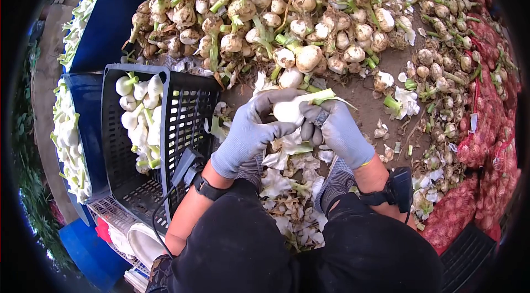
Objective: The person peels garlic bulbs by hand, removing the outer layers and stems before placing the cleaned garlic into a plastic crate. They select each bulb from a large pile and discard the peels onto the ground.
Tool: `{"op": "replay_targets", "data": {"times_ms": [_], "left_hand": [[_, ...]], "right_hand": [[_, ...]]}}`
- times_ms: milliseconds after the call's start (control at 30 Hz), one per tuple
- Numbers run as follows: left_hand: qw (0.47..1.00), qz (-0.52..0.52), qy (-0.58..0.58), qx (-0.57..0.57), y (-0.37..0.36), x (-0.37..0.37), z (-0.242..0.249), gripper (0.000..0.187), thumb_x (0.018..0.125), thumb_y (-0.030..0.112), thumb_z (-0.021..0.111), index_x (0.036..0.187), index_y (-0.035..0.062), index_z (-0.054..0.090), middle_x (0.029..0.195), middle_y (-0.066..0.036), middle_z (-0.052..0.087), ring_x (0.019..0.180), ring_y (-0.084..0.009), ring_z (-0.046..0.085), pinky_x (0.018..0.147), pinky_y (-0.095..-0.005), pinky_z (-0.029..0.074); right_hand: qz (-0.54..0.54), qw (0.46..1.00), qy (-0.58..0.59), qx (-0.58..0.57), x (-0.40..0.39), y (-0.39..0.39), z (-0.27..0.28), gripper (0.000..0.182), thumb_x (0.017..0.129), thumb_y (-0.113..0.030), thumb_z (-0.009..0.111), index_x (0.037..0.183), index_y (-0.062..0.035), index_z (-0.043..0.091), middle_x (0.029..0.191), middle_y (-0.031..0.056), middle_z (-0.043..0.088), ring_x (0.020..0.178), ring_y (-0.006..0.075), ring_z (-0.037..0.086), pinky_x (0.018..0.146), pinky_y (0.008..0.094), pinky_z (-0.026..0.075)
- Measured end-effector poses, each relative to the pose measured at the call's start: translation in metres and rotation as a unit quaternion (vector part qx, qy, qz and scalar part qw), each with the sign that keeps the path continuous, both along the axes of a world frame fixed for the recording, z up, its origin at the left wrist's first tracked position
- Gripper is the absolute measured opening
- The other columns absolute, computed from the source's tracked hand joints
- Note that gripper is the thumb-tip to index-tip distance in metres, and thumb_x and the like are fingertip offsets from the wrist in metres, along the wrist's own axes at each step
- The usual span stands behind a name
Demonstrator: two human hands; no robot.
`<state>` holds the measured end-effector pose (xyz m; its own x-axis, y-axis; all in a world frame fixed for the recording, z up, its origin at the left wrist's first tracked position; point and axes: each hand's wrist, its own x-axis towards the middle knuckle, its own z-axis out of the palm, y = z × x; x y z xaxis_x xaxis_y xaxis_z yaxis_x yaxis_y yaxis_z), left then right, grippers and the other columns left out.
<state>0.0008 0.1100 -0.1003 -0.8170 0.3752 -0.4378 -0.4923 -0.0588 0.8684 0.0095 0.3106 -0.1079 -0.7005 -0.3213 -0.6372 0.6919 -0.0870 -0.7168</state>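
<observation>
Between both gloved hands is a clean white garlic bulb (288, 111) with a short green stem pointing right. My left hand (247, 127) is curled around the bulb's left side, with the index finger over its top and the thumb below. My right hand (341, 132) is closed at the stem end, its fingers bent against the bulb; part of the bulb is hidden behind them. Under the hands, loose white peelings (287, 155) lie on the ground between my shoes.
A large heap of soil-stained garlic (232, 14) lies ahead. At left, a black plastic crate (190, 94) contains cleaned white bulbs, and blue bins (88, 127) beyond it are filled with more. Red mesh sacks (452, 210) and smaller scattered bulbs (436, 67) line the right.
</observation>
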Motion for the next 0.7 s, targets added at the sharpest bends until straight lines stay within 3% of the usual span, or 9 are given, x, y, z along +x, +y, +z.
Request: {"op": "replay_targets", "data": {"times_ms": [133,200,267,300,367,467,567,633,700], "left_hand": [[0.993,0.032,-0.009,0.115,-0.002,0.003,-0.019,0.047,0.090,0.006,0.067,0.134,0.0006,0.052,0.117,-0.006,0.064,0.096,-0.0107,0.064,0.080,-0.0223,0.053],[0.949,0.017,-0.093,0.300,-0.009,0.002,-0.026,0.046,0.101,0.025,0.053,0.140,0.0016,0.046,0.113,-0.008,0.065,0.083,-0.0099,0.065,0.064,-0.0189,0.050],[0.955,0.019,-0.116,0.273,-0.009,0.002,-0.022,0.053,0.100,0.036,0.052,0.141,0.0029,0.044,0.106,-0.006,0.065,0.079,-0.0111,0.065,0.059,-0.0202,0.050],[0.959,0.020,-0.140,0.246,-0.007,0.001,-0.015,0.061,0.098,0.046,0.051,0.142,0.0042,0.043,0.099,-0.005,0.066,0.075,-0.0123,0.066,0.055,-0.0215,0.049],[0.971,0.054,-0.123,0.197,0.000,-0.001,-0.006,0.056,0.100,0.037,0.051,0.143,0.0019,0.042,0.099,-0.006,0.063,0.075,-0.0111,0.065,0.054,-0.0203,0.047],[0.995,-0.084,0.015,0.047,0.004,-0.006,0.014,0.050,0.094,0.025,0.062,0.136,0.0029,0.048,0.105,-0.004,0.063,0.079,-0.0096,0.062,0.065,-0.0217,0.051],[0.995,-0.054,-0.023,-0.080,-0.010,0.002,-0.010,0.046,0.095,0.027,0.062,0.133,0.0034,0.051,0.106,-0.004,0.063,0.087,-0.0080,0.059,0.073,-0.0208,0.049],[0.997,-0.039,-0.066,-0.022,-0.019,0.001,-0.016,0.048,0.094,0.029,0.064,0.131,0.0021,0.053,0.104,-0.004,0.063,0.093,-0.0081,0.057,0.079,-0.0212,0.048],[0.987,0.126,0.077,-0.066,-0.011,-0.003,-0.029,0.048,0.093,0.033,0.066,0.127,0.0002,0.056,0.106,-0.005,0.064,0.092,-0.0102,0.059,0.082,-0.0229,0.049]], "right_hand": [[0.027,0.991,0.073,0.105,0.004,-0.003,0.001,0.023,0.098,-0.017,0.057,0.105,0.0022,0.066,0.067,0.0042,0.064,0.055,0.0118,0.059,0.053,0.0295,0.048],[0.063,0.969,0.143,0.191,0.007,-0.003,-0.001,0.021,0.097,-0.015,0.056,0.107,0.0012,0.065,0.067,0.0052,0.063,0.056,0.0143,0.061,0.054,0.0328,0.050],[0.201,0.775,0.391,0.454,0.010,0.001,-0.006,0.022,0.094,-0.016,0.061,0.111,-0.0028,0.066,0.074,0.0077,0.067,0.064,0.0173,0.064,0.062,0.0358,0.052],[0.201,0.775,0.391,0.455,0.010,-0.002,-0.009,0.022,0.094,-0.016,0.061,0.111,-0.0028,0.066,0.074,0.0077,0.067,0.064,0.0173,0.064,0.062,0.0358,0.052],[-0.022,0.857,0.426,0.290,0.008,-0.013,-0.012,0.022,0.088,-0.014,0.066,0.108,-0.0056,0.068,0.083,0.0100,0.071,0.075,0.0235,0.068,0.070,0.0369,0.053],[-0.062,0.943,0.319,0.074,0.002,-0.019,-0.001,0.024,0.084,-0.014,0.069,0.106,-0.0034,0.067,0.091,0.0132,0.071,0.078,0.0226,0.069,0.073,0.0342,0.053],[-0.034,0.968,0.225,0.109,0.003,-0.016,-0.020,0.022,0.087,-0.012,0.068,0.106,-0.0008,0.065,0.094,0.0130,0.071,0.075,0.0198,0.068,0.071,0.0345,0.053],[0.038,0.931,0.303,0.199,0.004,-0.009,-0.013,0.020,0.089,-0.009,0.065,0.107,0.0004,0.064,0.096,0.0104,0.071,0.072,0.0148,0.065,0.069,0.0337,0.054],[-0.021,0.999,0.027,0.035,0.013,-0.019,-0.001,0.019,0.089,-0.003,0.061,0.108,-0.0001,0.064,0.095,0.0084,0.071,0.071,0.0155,0.065,0.068,0.0334,0.054]]}}
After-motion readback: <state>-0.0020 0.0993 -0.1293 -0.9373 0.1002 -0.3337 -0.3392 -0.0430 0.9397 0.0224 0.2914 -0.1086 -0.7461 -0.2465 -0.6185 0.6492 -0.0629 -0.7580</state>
